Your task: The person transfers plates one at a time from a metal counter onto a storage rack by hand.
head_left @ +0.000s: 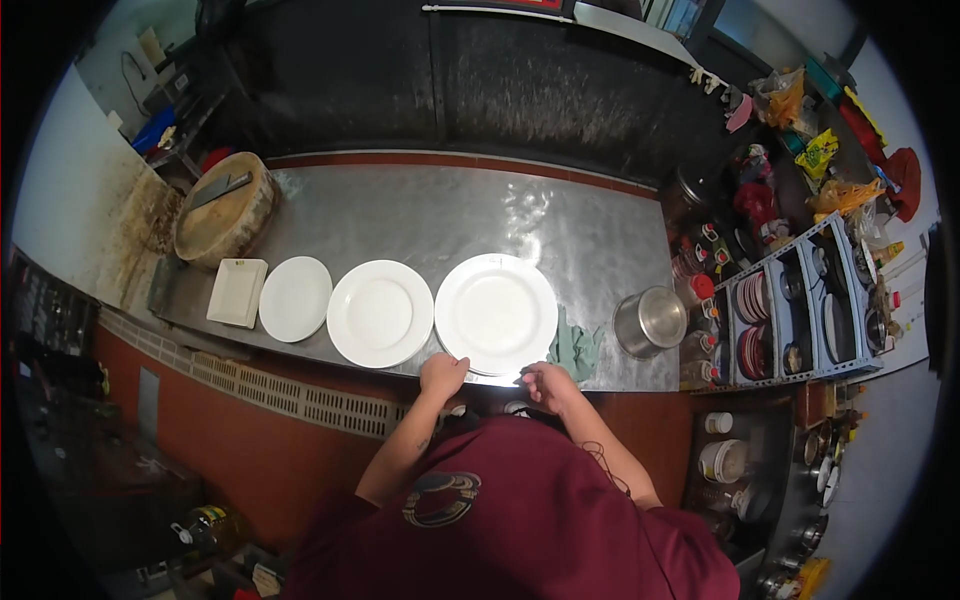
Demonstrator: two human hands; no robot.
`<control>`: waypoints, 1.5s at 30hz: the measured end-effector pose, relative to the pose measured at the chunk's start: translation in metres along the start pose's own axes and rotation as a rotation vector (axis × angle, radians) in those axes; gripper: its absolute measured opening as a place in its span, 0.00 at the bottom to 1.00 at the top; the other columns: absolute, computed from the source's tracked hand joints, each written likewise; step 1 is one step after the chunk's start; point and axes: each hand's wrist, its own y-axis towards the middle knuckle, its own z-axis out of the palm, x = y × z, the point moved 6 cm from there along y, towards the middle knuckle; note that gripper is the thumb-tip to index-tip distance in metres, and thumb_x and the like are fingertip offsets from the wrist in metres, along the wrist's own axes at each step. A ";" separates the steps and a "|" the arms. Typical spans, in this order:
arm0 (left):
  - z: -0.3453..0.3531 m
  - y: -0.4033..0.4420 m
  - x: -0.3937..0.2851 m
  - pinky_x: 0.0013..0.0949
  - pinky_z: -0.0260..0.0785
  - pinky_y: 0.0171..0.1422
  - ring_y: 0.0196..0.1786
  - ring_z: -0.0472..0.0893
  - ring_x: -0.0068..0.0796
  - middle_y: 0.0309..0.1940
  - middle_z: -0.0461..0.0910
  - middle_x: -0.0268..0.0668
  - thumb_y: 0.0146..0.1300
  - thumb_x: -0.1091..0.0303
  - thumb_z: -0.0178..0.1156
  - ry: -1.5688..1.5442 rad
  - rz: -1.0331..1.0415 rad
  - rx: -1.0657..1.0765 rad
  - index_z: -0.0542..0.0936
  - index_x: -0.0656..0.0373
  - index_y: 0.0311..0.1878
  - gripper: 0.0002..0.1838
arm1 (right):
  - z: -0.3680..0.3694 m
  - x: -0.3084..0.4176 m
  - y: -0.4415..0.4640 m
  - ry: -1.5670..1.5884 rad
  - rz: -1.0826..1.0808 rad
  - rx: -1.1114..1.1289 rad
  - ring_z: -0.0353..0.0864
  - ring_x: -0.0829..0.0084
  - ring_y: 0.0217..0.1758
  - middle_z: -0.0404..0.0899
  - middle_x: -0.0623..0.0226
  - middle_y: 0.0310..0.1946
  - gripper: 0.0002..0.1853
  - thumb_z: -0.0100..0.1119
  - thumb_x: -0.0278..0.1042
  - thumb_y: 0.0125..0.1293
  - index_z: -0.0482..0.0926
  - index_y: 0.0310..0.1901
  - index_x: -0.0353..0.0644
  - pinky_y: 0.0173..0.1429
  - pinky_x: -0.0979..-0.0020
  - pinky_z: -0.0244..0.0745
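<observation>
A large round white plate (496,312), apparently the top of a stack, lies at the table's front edge. My left hand (443,376) is closed at its lower left rim; whatever its fingers hold, if anything, is hidden. By the lower right rim, my right hand (549,384) pinches something small and dark that I cannot make out. Leftward in a row are a medium white plate (380,313), a smaller white plate (296,299) and a white rectangular dish (237,292). A crumpled green cloth (574,347) lies right of the large plate.
A metal pot (650,322) stands on the right of the steel table (440,210). A cleaver (220,190) rests on a thick round chopping block (228,212) at the far left. Bottles and a rack (790,300) with dishes stand to the right.
</observation>
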 end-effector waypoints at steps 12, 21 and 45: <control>0.013 -0.010 0.001 0.27 0.69 0.28 0.23 0.77 0.22 0.24 0.81 0.37 0.63 0.59 0.63 -0.598 -0.126 0.205 0.79 0.64 0.31 0.16 | 0.002 -0.009 0.012 0.189 0.025 0.109 0.72 0.77 0.19 0.76 0.72 0.21 0.08 0.52 0.34 0.70 0.73 0.32 0.44 0.22 0.76 0.67; 0.011 -0.012 -0.006 0.22 0.61 0.24 0.22 0.68 0.16 0.27 0.77 0.33 0.73 0.56 0.57 -0.857 -0.216 0.284 0.74 0.61 0.36 0.17 | 0.008 -0.002 0.003 0.160 -0.006 0.096 0.71 0.76 0.22 0.74 0.72 0.23 0.05 0.52 0.35 0.71 0.73 0.39 0.45 0.25 0.76 0.66; 0.020 -0.026 0.009 0.22 0.62 0.25 0.21 0.69 0.17 0.20 0.74 0.28 0.71 0.57 0.58 -0.812 -0.144 0.480 0.77 0.58 0.27 0.18 | 0.000 -0.010 -0.023 0.057 -0.101 0.033 0.74 0.74 0.21 0.76 0.69 0.23 0.06 0.57 0.34 0.70 0.72 0.37 0.44 0.23 0.73 0.66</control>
